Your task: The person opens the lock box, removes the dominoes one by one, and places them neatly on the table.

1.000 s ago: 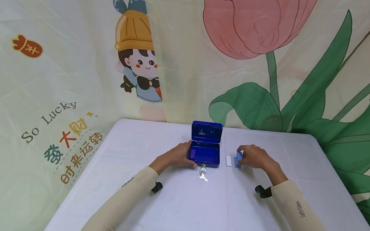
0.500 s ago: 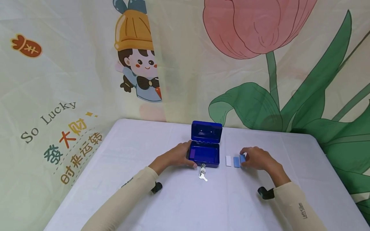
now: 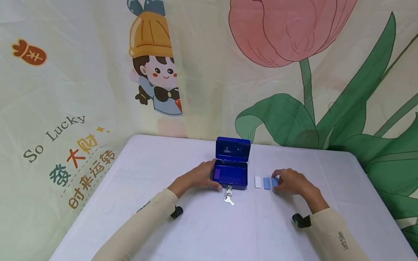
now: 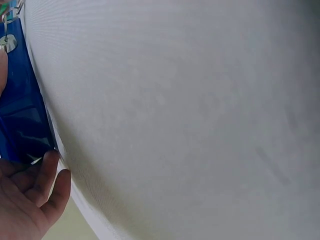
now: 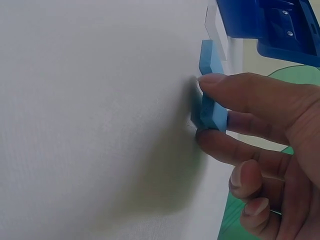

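Observation:
A dark blue metal cash box (image 3: 230, 185) stands on the table with its lid raised and a bunch of keys (image 3: 229, 197) hanging from the front lock. My left hand (image 3: 202, 176) holds its left side, thumb at the front corner and fingers farther back. To the right of the box, my right hand (image 3: 290, 181) pinches a small blue rectangular block (image 5: 214, 112) between thumb and fingers, at the tabletop. A darker blue edge shows beneath this block in the right wrist view. Beside it lie another blue block (image 3: 266, 183) and a white block (image 3: 257, 182), in a row.
The white-covered table (image 3: 228, 232) ends at a printed cloth backdrop (image 3: 209, 72) behind the box. A purple patch (image 3: 217, 173) shows inside the box at the left. Black wrist cameras (image 3: 301, 220) hang under both sleeves.
My right hand has moved right and slightly toward me with the pinched blue block, uncovering the other blue block. My left hand stays on the cash box.

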### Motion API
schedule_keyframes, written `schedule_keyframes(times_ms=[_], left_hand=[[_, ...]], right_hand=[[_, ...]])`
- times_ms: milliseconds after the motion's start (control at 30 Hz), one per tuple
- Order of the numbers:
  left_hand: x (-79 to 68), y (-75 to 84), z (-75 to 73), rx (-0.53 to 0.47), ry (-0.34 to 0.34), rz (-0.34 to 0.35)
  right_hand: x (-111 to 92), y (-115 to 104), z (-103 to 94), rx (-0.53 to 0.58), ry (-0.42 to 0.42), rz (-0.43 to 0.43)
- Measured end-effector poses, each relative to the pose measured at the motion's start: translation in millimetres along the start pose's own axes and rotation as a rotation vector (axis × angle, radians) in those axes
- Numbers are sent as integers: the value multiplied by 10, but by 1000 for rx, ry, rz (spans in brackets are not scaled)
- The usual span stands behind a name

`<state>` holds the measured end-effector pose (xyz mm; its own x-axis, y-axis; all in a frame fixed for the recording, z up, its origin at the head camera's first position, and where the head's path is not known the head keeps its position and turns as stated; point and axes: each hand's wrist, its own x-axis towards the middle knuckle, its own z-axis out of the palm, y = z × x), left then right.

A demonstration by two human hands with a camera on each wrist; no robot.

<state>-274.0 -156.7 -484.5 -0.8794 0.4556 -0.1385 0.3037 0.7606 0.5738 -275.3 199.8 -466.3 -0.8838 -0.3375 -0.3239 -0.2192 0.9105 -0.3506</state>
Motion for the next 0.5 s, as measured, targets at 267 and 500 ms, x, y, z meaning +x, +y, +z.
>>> schedule_keyframes(times_ms=[267, 500], left_hand=[[-1, -10, 13, 6, 1, 4], [4, -15, 19, 12, 5, 3]], right_hand=[[-8, 4, 23, 9, 0, 7], [-9, 11, 20, 15, 1, 13]])
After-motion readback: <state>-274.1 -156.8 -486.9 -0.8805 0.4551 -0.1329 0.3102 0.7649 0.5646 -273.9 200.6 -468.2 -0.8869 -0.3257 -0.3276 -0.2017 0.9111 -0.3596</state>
